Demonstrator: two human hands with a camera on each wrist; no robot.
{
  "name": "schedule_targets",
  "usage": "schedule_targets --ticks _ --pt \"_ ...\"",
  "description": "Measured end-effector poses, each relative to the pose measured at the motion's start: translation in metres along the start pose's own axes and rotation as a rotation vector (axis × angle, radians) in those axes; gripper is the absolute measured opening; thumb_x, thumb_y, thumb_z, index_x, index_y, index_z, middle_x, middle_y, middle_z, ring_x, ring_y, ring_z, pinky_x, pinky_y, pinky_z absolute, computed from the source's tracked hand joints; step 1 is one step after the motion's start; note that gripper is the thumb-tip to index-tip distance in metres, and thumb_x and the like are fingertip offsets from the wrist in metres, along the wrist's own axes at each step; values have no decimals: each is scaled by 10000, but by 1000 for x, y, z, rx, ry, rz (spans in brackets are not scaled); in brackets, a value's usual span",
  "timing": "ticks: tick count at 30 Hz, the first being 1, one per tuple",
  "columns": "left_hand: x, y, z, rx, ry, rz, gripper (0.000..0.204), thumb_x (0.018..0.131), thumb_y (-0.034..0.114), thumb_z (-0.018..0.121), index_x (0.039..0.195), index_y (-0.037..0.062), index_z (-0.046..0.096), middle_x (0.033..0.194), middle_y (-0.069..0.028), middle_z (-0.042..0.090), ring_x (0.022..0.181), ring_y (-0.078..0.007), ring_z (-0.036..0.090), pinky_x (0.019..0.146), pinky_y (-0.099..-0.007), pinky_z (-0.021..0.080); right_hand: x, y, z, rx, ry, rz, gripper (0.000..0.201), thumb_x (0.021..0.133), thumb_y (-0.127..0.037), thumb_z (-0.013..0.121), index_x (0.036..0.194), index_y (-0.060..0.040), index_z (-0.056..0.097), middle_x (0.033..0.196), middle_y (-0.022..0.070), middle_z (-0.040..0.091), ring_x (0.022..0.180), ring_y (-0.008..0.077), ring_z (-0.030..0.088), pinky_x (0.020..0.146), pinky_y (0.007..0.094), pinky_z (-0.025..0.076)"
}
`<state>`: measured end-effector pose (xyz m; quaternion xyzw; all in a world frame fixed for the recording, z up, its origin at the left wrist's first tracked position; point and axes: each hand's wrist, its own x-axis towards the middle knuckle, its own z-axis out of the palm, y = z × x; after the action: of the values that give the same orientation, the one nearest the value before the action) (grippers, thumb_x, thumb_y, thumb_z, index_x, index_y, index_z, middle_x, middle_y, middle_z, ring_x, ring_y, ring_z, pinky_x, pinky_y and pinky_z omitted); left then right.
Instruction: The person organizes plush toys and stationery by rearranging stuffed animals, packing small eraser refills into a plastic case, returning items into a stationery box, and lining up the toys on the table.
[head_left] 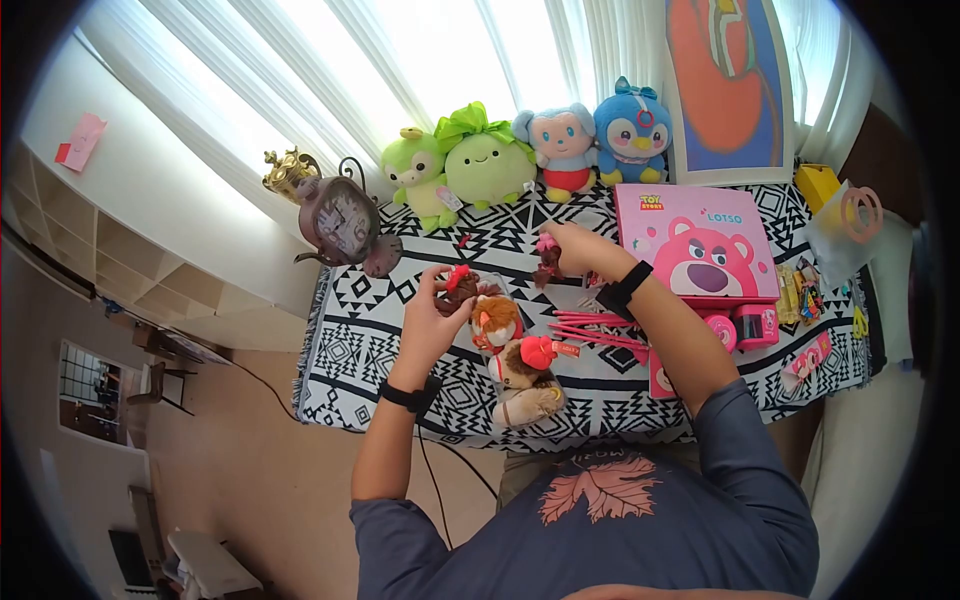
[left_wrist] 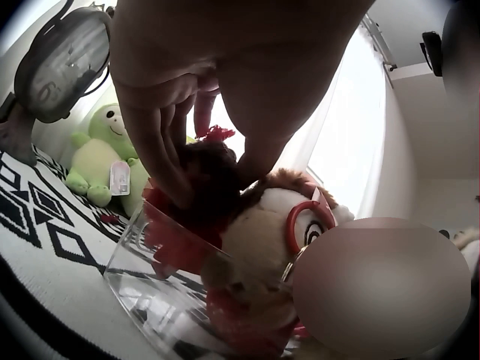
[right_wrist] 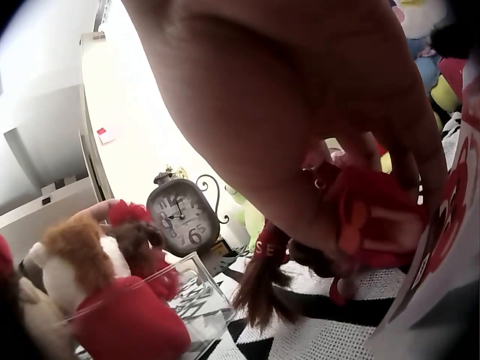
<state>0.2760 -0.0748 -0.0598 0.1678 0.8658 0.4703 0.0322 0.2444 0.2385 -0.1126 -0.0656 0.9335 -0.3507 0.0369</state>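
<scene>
My left hand (head_left: 430, 322) pinches a small dark brown plush with a red tuft (head_left: 461, 285) between thumb and fingers. In the left wrist view that plush (left_wrist: 206, 169) is by the rim of a clear box (left_wrist: 154, 300). My right hand (head_left: 585, 250) grips a small red item with brown hair-like strands, the strands (right_wrist: 266, 289) hanging over the cloth in the right wrist view. Near my left hand are an orange-and-white plush in red (head_left: 495, 318) and a tan plush with a red hat (head_left: 520, 366). Fingertips of my right hand are partly hidden.
Several plush toys (head_left: 490, 172) line the back beside a dark clock (head_left: 340, 222). A pink bear box (head_left: 700, 240) lies right of centre, with pink sticks (head_left: 600, 332) and a pink case (head_left: 756, 326) in front. Small packets (head_left: 800, 295) lie at the far right.
</scene>
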Motion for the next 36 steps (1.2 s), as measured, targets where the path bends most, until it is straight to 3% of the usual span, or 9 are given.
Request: schedule_targets --ticks 2,5,8,12,15,20,22,26,36 --pt "-2 5 3 -33 -9 38 492 926 152 821 1354 21 618 1105 -158 741 946 -227 765 817 -336 605 1 0 -8 44 -109 -6 453 751 33 806 1181 -18 675 1045 193 763 999 329 752 848 403 583" --pt "4 -16 7 245 54 268 460 933 171 819 1317 3 631 1067 -177 728 933 -287 746 814 -378 597 -7 -10 -22 692 -256 -112 437 788 81 801 1190 -44 683 1089 29 748 978 138 706 840 311 576" --pt "4 -21 11 227 123 312 453 915 210 842 1270 -8 663 1051 -192 711 937 -320 722 823 -406 589 -25 -33 -37 860 -298 -169 436 796 93 805 1189 -38 669 1090 30 727 1021 122 684 885 312 578" --pt "1 -17 11 201 175 232 426 881 219 879 1171 -31 691 1024 -181 721 890 -311 727 795 -393 588 -26 -48 -27 830 -161 -152 496 817 71 816 1257 -49 622 1135 42 715 1079 121 670 917 311 576" --pt "1 -19 13 221 238 220 387 832 175 925 1077 -41 717 875 -113 781 746 -189 741 711 -314 584 -13 -48 -4 692 63 -261 622 842 7 822 1384 -66 525 1128 69 729 1007 129 672 874 319 570" --pt "1 -13 15 262 266 178 389 797 198 949 1009 -41 726 850 -127 773 737 -198 739 708 -318 580 -4 -71 25 643 61 -175 586 822 -19 833 1346 -35 570 1068 95 736 940 171 696 839 329 577" --pt "1 -12 14 285 278 188 386 781 201 957 981 -37 728 830 -128 765 729 -204 735 704 -323 577 1 -70 40 475 133 -391 470 843 -9 802 1275 -45 619 1044 88 735 942 184 699 853 328 571" --pt "7 -22 10 301 220 176 340 770 149 928 975 -34 730 805 -136 745 708 -218 719 694 -335 570 -1 -67 62 162 262 -553 497 813 -82 847 1267 -36 648 1096 166 686 1056 392 673 929 428 560" --pt "3 -25 2 -1 27 81 313 848 1 808 1153 -40 752 886 -103 770 803 -174 753 773 -300 596 -13 -64 44 197 -33 -489 630 964 -36 672 1569 -30 498 1363 196 574 1210 348 631 1042 391 521"
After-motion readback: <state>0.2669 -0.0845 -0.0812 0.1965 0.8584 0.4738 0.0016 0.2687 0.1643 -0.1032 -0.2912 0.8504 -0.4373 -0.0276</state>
